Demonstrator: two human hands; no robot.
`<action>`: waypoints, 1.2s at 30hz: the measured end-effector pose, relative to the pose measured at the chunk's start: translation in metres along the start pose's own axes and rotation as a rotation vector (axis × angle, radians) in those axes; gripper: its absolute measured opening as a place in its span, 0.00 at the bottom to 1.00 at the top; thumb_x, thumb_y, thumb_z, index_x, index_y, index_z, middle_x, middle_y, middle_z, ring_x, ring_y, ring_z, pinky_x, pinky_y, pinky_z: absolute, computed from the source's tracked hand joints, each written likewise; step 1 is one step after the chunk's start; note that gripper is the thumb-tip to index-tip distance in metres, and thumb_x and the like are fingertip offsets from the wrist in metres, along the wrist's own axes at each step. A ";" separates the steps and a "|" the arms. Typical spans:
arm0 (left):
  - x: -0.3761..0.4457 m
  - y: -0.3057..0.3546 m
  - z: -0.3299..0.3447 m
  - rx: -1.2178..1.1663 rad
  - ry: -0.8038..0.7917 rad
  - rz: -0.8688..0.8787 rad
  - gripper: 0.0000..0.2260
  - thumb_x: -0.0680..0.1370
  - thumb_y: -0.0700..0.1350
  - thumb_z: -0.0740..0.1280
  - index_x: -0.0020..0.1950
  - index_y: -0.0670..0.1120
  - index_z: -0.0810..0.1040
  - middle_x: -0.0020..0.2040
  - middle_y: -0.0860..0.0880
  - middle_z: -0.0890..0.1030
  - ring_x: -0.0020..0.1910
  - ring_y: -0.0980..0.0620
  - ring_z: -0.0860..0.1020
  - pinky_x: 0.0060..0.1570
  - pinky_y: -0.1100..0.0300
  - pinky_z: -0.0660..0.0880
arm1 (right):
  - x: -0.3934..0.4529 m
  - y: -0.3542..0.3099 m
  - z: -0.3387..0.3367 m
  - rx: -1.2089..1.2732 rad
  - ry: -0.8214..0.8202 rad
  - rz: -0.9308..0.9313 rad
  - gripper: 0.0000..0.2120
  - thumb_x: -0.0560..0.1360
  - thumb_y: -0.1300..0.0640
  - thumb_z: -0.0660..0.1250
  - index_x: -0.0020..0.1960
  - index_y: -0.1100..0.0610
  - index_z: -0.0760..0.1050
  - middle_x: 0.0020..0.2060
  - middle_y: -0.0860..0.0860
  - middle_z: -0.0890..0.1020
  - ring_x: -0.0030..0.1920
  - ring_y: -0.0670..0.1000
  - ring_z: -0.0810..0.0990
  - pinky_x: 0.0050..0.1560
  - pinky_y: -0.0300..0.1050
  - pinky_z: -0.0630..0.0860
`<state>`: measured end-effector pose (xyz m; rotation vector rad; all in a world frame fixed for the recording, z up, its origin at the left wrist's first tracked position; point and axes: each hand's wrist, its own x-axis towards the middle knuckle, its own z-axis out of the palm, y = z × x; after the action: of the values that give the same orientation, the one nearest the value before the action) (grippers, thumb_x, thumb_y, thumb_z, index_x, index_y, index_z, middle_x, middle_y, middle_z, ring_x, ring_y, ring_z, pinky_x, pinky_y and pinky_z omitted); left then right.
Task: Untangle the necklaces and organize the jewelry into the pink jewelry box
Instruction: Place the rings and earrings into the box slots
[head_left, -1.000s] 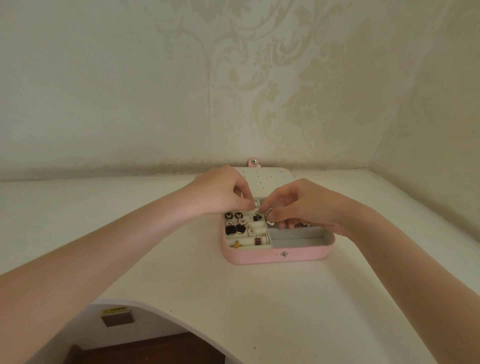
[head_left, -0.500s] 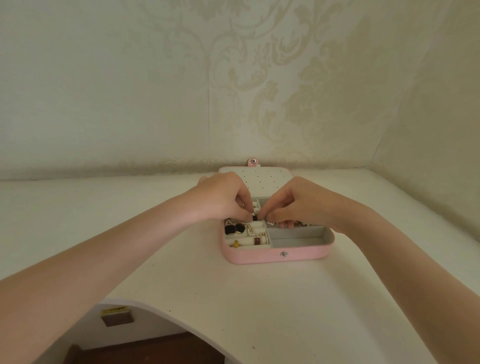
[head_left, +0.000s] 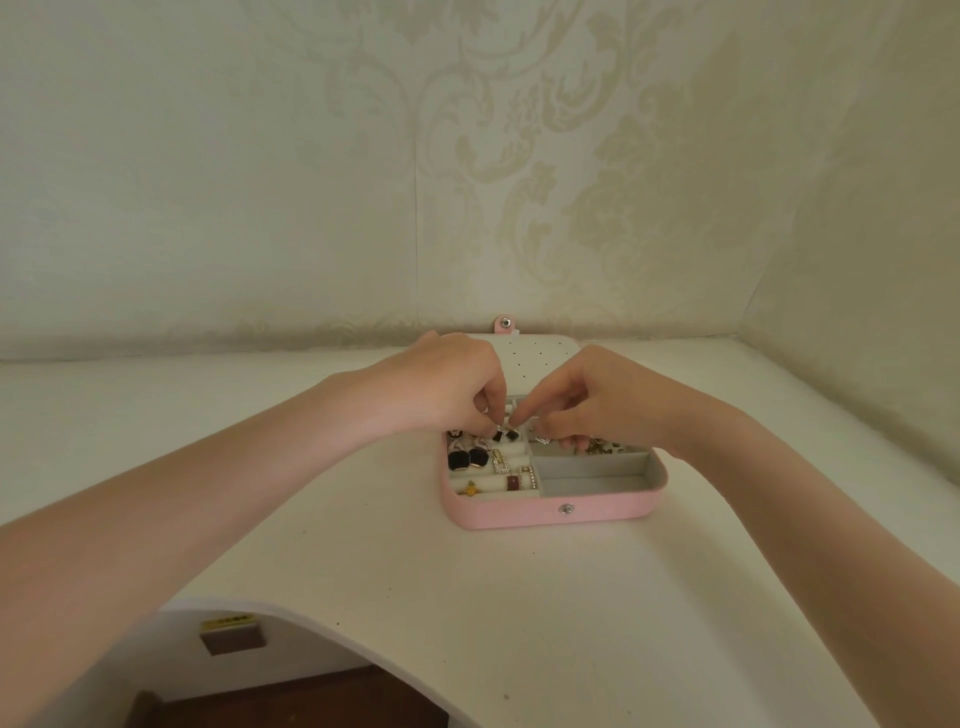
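The pink jewelry box (head_left: 550, 514) lies open on the white table, its lid (head_left: 540, 353) flat behind it. Earrings and rings sit in the padded rolls on its left side, among them two black drop earrings (head_left: 467, 459) and a gold ring (head_left: 471, 488). My left hand (head_left: 441, 389) and my right hand (head_left: 587, 400) meet over the upper rolls, fingers curled. Both pinch a small black earring (head_left: 506, 434) at the fingertips. A tangle of gold jewelry (head_left: 605, 445) lies in a right compartment, partly hidden under my right hand.
The white table (head_left: 519, 597) runs to patterned walls at the back and right. Its front edge curves in over a dark wooden floor (head_left: 291, 701). Two long right compartments (head_left: 592, 475) of the box hold nothing.
Both hands have moved slightly lower onto the rolls, pressing the small black earring down. My left hand now covers the upper left earrings more.
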<state>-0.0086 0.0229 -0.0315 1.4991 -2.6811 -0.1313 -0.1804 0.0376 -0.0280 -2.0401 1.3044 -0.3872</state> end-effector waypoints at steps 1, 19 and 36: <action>0.000 0.000 0.000 0.002 -0.003 0.005 0.07 0.73 0.49 0.70 0.50 0.52 0.82 0.32 0.59 0.69 0.33 0.63 0.66 0.35 0.72 0.57 | 0.001 0.000 0.001 -0.021 -0.005 -0.009 0.10 0.73 0.65 0.68 0.48 0.53 0.83 0.26 0.47 0.77 0.25 0.42 0.73 0.34 0.35 0.73; -0.004 -0.005 -0.009 -0.146 0.009 -0.006 0.04 0.71 0.44 0.71 0.45 0.51 0.83 0.30 0.58 0.72 0.31 0.60 0.70 0.30 0.69 0.64 | -0.003 -0.003 -0.007 0.039 0.040 -0.050 0.10 0.73 0.68 0.67 0.48 0.56 0.83 0.28 0.52 0.77 0.24 0.41 0.72 0.32 0.32 0.71; -0.022 -0.014 0.005 -0.289 0.001 0.068 0.04 0.72 0.44 0.72 0.44 0.52 0.84 0.35 0.57 0.72 0.38 0.59 0.70 0.37 0.69 0.64 | -0.002 -0.003 -0.004 0.172 0.120 0.029 0.06 0.73 0.69 0.67 0.46 0.62 0.81 0.28 0.50 0.78 0.26 0.40 0.74 0.30 0.31 0.72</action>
<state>0.0144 0.0343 -0.0379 1.3197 -2.5704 -0.4904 -0.1817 0.0388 -0.0231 -1.8776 1.3222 -0.5961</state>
